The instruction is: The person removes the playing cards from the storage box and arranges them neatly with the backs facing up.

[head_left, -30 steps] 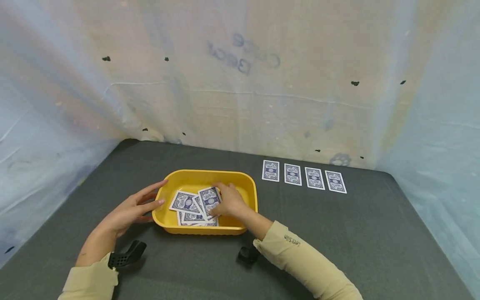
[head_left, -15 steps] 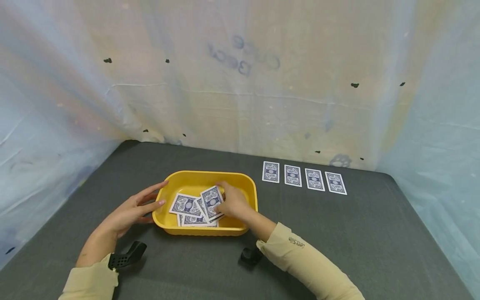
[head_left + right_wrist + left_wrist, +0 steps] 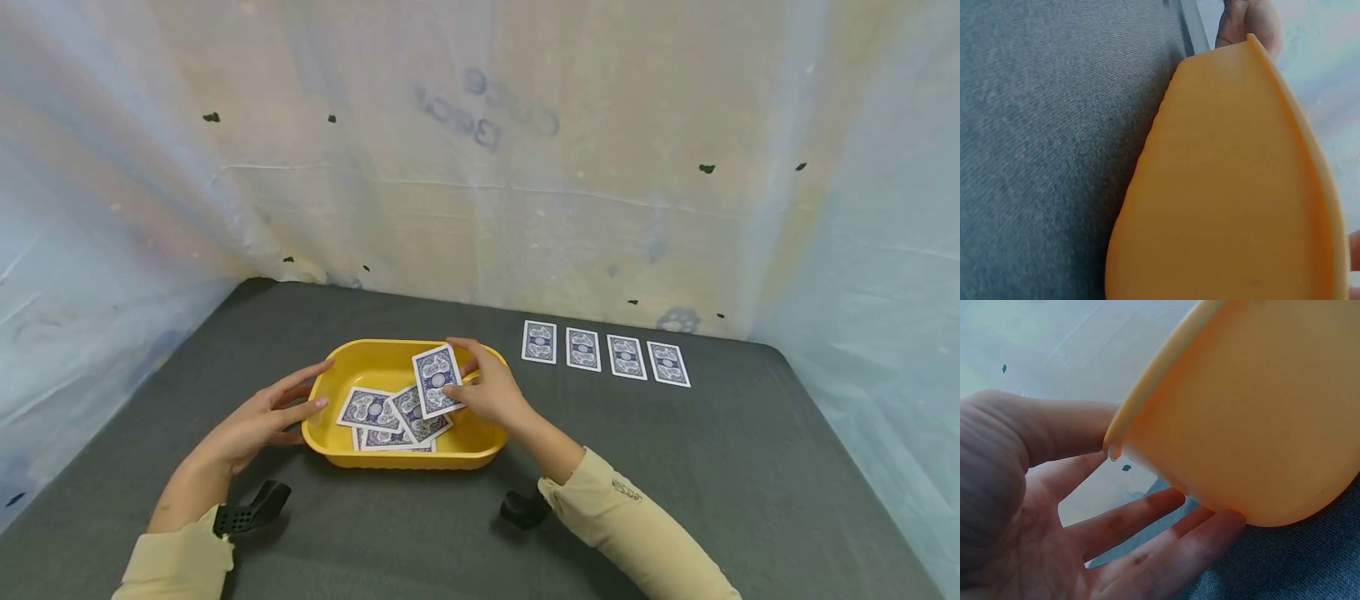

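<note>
My right hand (image 3: 491,390) pinches a blue-and-white playing card (image 3: 437,371), its patterned back showing, above the right half of a yellow plastic tray (image 3: 480,460). Beneath that card, several more playing cards (image 3: 369,410) lie overlapping in the tray, backs up. My left hand (image 3: 258,425) is at the tray's left end, fingers spread. In the left wrist view its thumb meets the rim and the fingertips (image 3: 1225,522) touch the outer wall. The right wrist view is mostly the tray's outer side (image 3: 1229,175), with only a sliver of the right hand's fingers at the edge.
Several playing cards (image 3: 582,349) lie backs up in a spaced row near the back right edge of the dark grey cloth-covered table (image 3: 675,467). A pale plastic sheet (image 3: 480,208) hangs along the back and both sides. Black wrist devices (image 3: 251,510) sit under the cuffs.
My right hand has lifted one card off the pile and moved it up and to the right, uncovering the card below. The left hand stays at the tray's end.
</note>
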A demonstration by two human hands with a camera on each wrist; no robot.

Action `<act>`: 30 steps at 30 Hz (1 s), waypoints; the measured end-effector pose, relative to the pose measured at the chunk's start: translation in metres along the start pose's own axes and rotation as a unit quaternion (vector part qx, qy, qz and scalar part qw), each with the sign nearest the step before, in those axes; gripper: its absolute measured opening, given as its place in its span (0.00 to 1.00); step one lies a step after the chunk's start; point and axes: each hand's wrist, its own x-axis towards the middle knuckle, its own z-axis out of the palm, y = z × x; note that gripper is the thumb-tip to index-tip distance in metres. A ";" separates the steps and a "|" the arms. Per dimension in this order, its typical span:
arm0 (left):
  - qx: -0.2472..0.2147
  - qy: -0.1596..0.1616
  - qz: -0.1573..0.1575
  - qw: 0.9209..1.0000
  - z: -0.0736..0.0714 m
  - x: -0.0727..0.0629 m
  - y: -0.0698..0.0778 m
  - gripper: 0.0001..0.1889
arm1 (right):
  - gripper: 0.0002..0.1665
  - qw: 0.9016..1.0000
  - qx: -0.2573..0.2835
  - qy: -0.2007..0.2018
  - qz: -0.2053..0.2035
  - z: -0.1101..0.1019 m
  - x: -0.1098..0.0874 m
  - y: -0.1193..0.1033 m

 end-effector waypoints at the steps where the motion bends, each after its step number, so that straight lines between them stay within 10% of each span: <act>1: -0.001 0.000 0.000 1.000 0.000 0.000 0.000 0.39 | 0.38 1.000 0.004 0.002 -0.004 -0.002 -0.001 0.000; 30: 0.005 0.002 -0.004 1.000 0.000 -0.001 0.002 0.39 | 0.42 0.982 0.120 0.141 0.037 -0.065 -0.010 0.036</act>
